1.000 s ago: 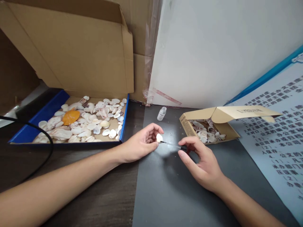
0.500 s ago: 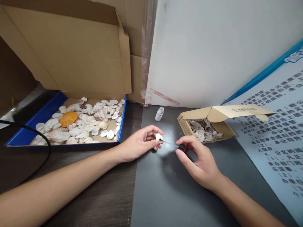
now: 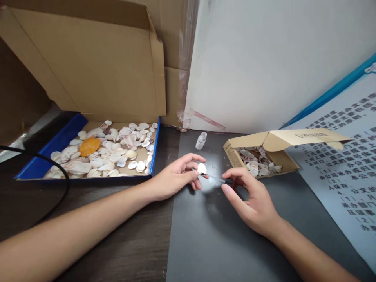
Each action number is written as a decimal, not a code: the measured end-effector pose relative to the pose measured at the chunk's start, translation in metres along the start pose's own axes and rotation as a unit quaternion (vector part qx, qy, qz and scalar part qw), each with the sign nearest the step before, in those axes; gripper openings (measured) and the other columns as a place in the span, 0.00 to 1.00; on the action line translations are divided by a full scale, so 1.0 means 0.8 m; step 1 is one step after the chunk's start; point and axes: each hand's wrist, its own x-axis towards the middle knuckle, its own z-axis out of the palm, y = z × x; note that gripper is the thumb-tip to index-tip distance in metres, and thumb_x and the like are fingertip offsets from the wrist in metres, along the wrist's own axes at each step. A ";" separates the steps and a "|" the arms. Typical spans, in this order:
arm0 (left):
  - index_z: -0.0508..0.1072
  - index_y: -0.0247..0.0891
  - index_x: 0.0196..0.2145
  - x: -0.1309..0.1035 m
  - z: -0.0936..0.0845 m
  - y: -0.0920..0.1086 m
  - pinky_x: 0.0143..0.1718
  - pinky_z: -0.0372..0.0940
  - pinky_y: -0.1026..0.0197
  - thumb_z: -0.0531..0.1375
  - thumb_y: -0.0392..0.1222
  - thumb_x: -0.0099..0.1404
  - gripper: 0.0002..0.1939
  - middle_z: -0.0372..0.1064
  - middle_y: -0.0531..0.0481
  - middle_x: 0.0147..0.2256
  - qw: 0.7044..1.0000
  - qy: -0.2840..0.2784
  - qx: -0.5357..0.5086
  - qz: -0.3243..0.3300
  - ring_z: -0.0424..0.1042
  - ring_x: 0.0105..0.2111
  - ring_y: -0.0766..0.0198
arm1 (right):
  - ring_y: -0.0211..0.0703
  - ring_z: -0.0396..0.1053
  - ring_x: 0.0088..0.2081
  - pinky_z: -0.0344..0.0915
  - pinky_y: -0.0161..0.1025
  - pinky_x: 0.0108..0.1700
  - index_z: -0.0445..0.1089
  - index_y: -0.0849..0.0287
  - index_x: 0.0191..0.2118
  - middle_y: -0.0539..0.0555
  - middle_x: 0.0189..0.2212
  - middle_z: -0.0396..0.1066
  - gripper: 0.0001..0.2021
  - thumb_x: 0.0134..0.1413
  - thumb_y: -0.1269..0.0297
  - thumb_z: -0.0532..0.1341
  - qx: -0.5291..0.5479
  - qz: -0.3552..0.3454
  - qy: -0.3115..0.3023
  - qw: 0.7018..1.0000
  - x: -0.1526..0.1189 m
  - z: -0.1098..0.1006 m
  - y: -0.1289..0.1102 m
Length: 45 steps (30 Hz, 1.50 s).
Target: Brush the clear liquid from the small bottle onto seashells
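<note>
Between the thumb and fingers of my left hand (image 3: 183, 172) is a small white ribbed seashell (image 3: 202, 169). My right hand (image 3: 254, 196) pinches the dark end of a thin, clear dropper-like stick (image 3: 216, 179). Its tip points left and reaches the lower edge of the shell; whether they touch I cannot tell. Just behind the shell, a small clear glass bottle (image 3: 201, 141) stands upright and uncapped, with a pale label on it.
On the left, a blue-sided cardboard box (image 3: 152, 156) holds many shells, including an orange scallop shell (image 3: 89, 146); its lid stands raised. A smaller cardboard box (image 3: 233, 154) of shells sits at right, near a printed sheet (image 3: 343, 188). A black cable (image 3: 63, 172) curves at left.
The shell has turned in my left hand: its white ribbed face shows where a dark patch was visible before. The whole view has shifted slightly; both hands keep their grips.
</note>
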 end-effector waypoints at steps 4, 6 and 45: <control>0.65 0.37 0.42 0.000 0.000 0.001 0.33 0.67 0.61 0.65 0.47 0.65 0.16 0.73 0.52 0.31 1.000 -0.008 -0.014 -0.001 0.73 0.28 0.67 | 0.39 0.70 0.28 0.68 0.34 0.30 0.67 0.54 0.44 0.49 0.30 0.71 0.05 0.63 0.67 0.60 -0.002 0.004 0.006 1.000 0.000 0.000 0.001; 0.64 0.38 0.41 0.001 0.000 0.002 0.33 0.67 0.62 0.66 0.47 0.63 0.17 0.74 0.52 0.31 1.000 -0.013 -0.020 -0.001 0.73 0.27 0.67 | 0.39 0.70 0.28 0.68 0.34 0.30 0.67 0.54 0.44 0.49 0.29 0.71 0.05 0.63 0.67 0.60 -0.004 0.004 0.008 1.000 0.000 0.001 0.002; 0.65 0.38 0.44 -0.002 0.001 0.001 0.31 0.65 0.63 0.63 0.45 0.64 0.15 0.66 0.56 0.27 0.998 0.001 0.058 -0.019 0.67 0.26 0.69 | 0.37 0.67 0.28 0.66 0.33 0.32 0.66 0.53 0.44 0.48 0.30 0.69 0.07 0.62 0.69 0.61 -0.015 -0.007 0.035 0.999 -0.003 -0.004 0.002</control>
